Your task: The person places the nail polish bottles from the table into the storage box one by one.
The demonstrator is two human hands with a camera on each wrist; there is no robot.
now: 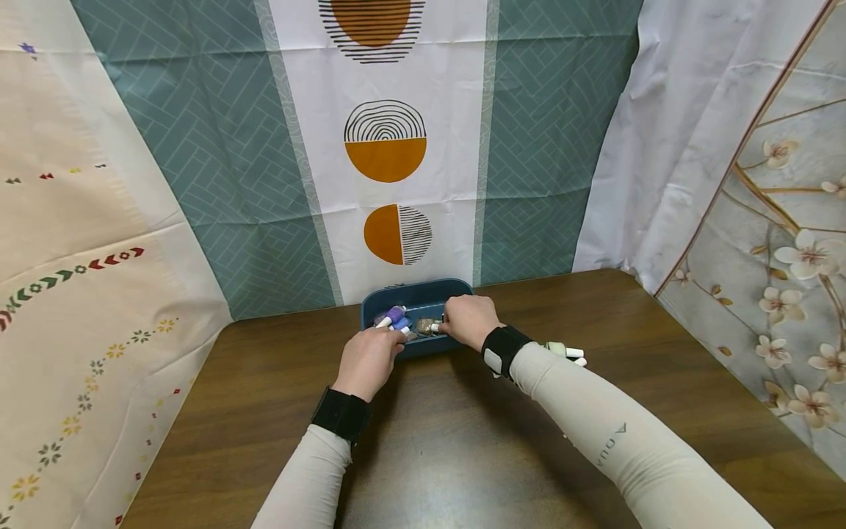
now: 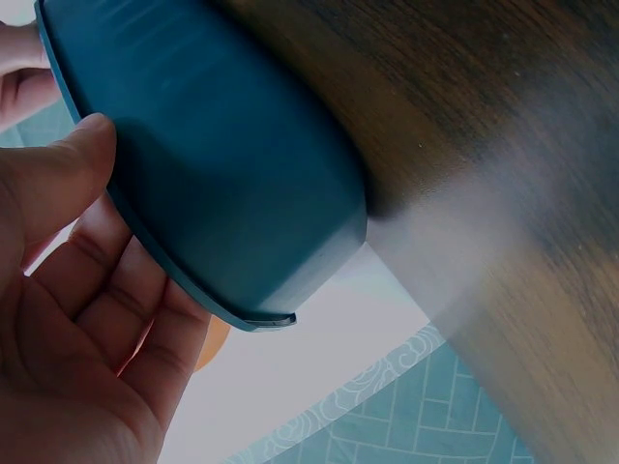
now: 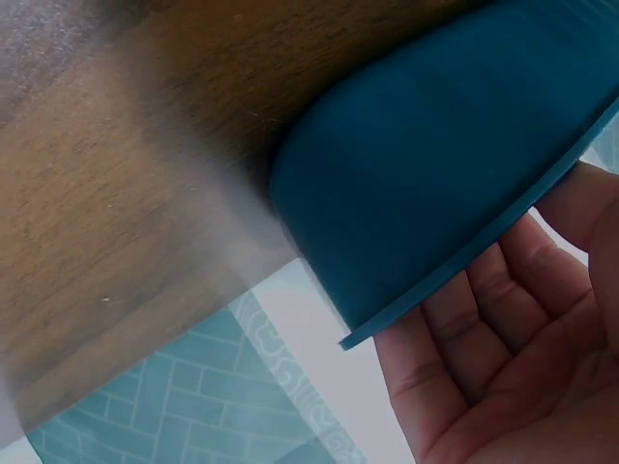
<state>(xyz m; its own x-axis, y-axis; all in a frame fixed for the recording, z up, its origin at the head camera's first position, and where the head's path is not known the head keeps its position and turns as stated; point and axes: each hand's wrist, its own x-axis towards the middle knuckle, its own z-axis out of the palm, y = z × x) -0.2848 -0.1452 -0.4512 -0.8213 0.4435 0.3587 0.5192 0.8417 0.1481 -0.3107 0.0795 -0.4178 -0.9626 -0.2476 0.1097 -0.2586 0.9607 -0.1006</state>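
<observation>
A blue plastic bin (image 1: 416, 347) stands on the table near the curtain, with several small bottles with white caps inside. Among them are a purple bottle (image 1: 395, 314) and a brown, glittery bottle (image 1: 425, 326). My left hand (image 1: 369, 360) grips the bin's front rim toward its left side, thumb (image 2: 92, 145) lapping over the rim and fingers inside. Toward the right side, my right hand (image 1: 471, 321) holds the same rim with its fingers reaching inward. Its fingertips are close to the glittery bottle's white cap. The rim hides the fingertips in both wrist views.
Several small bottles with white caps (image 1: 573, 353) lie on the wooden table (image 1: 423, 448) to the right, partly behind my right forearm. A patterned curtain (image 1: 410, 184) hangs right behind the bin. More printed cloth hangs at the left and right sides.
</observation>
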